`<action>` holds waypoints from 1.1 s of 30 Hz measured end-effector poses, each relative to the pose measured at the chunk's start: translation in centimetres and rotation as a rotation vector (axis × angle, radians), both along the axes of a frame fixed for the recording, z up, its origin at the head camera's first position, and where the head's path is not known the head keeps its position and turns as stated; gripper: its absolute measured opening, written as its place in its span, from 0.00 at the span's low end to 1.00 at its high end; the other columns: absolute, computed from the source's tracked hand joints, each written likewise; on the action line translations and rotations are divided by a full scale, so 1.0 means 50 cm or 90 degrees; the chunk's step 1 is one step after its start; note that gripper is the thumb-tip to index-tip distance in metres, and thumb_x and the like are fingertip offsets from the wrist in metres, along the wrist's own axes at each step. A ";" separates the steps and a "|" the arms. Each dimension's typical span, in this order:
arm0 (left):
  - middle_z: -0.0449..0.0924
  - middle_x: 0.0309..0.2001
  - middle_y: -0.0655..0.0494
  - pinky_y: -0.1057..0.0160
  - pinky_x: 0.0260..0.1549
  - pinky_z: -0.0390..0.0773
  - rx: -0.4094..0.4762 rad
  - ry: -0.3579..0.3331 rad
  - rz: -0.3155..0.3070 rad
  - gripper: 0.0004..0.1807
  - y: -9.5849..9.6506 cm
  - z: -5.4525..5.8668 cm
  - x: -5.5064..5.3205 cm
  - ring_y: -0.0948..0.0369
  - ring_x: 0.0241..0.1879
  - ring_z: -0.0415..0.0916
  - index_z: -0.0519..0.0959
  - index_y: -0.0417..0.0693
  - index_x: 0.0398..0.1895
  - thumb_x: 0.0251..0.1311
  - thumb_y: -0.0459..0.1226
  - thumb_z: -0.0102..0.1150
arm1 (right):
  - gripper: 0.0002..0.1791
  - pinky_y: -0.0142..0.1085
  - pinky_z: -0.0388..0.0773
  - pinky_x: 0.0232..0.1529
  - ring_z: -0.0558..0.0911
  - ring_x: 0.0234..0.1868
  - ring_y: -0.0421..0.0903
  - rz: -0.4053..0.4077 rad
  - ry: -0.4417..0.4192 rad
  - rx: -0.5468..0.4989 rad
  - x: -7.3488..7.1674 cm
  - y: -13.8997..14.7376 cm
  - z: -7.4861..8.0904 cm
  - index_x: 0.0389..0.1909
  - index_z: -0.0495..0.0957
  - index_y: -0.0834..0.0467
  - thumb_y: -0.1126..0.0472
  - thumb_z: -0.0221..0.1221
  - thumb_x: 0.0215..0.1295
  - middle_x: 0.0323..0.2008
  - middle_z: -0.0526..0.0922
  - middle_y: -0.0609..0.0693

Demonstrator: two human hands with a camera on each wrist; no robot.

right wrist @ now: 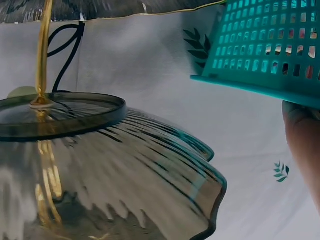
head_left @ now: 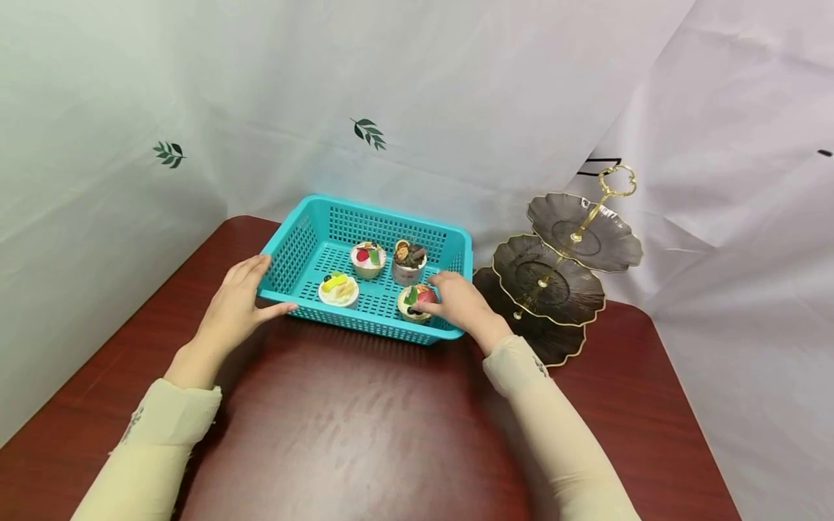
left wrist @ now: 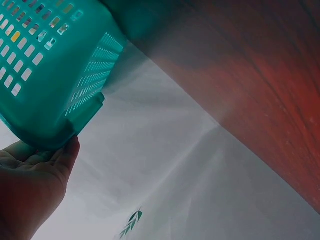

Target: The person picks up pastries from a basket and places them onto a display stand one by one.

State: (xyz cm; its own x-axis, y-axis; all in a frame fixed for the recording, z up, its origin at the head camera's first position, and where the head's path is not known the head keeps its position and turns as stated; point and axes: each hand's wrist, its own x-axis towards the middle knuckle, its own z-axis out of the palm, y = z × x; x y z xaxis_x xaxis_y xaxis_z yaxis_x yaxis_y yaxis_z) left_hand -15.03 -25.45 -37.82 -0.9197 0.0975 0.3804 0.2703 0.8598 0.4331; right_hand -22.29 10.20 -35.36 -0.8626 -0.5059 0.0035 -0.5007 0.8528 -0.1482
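Observation:
A turquoise plastic basket with slotted walls holds several small dessert cups. At its front left corner, my left hand rests on the rim, thumb stretched along the front; in the left wrist view, fingertips meet the basket's rim. My right hand reaches over the front right corner, thumb and fingers spread at a cup topped with red fruit and a green leaf. Left of it sits a cup with yellow fruit. Behind are a cup with a red berry and one with chocolate and orange slices.
A three-tier stand with dark, gold-edged scalloped plates and a gold ring handle stands close to the right of the basket. The dark red wooden table backs onto a pale cloth with green leaf prints.

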 end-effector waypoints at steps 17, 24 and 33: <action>0.61 0.67 0.31 0.33 0.57 0.67 0.006 -0.005 0.002 0.53 -0.004 -0.008 0.004 0.37 0.66 0.56 0.59 0.28 0.69 0.46 0.49 0.74 | 0.35 0.39 0.76 0.37 0.75 0.38 0.45 -0.008 -0.030 0.100 -0.010 -0.034 -0.008 0.47 0.77 0.58 0.32 0.64 0.52 0.38 0.78 0.50; 0.62 0.67 0.31 0.33 0.57 0.67 0.008 0.003 -0.002 0.53 -0.001 -0.003 0.001 0.37 0.66 0.56 0.60 0.28 0.68 0.45 0.50 0.74 | 0.36 0.42 0.79 0.43 0.78 0.42 0.47 -0.008 -0.029 0.130 -0.013 -0.036 -0.007 0.49 0.77 0.59 0.33 0.64 0.52 0.42 0.80 0.52; 0.62 0.67 0.31 0.33 0.57 0.68 0.009 0.006 -0.002 0.52 0.002 -0.004 -0.003 0.37 0.66 0.56 0.61 0.28 0.68 0.45 0.49 0.74 | 0.37 0.44 0.79 0.47 0.80 0.45 0.49 -0.015 -0.037 0.157 -0.020 -0.036 -0.010 0.53 0.75 0.57 0.34 0.64 0.52 0.46 0.81 0.51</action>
State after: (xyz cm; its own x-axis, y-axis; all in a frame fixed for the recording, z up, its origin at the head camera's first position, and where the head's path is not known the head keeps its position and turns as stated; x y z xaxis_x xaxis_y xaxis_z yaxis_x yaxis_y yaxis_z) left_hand -15.18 -25.37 -37.99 -0.9156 0.0950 0.3907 0.2772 0.8529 0.4423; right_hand -23.27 8.41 -35.89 -0.8697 -0.4645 -0.1671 -0.4764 0.8784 0.0376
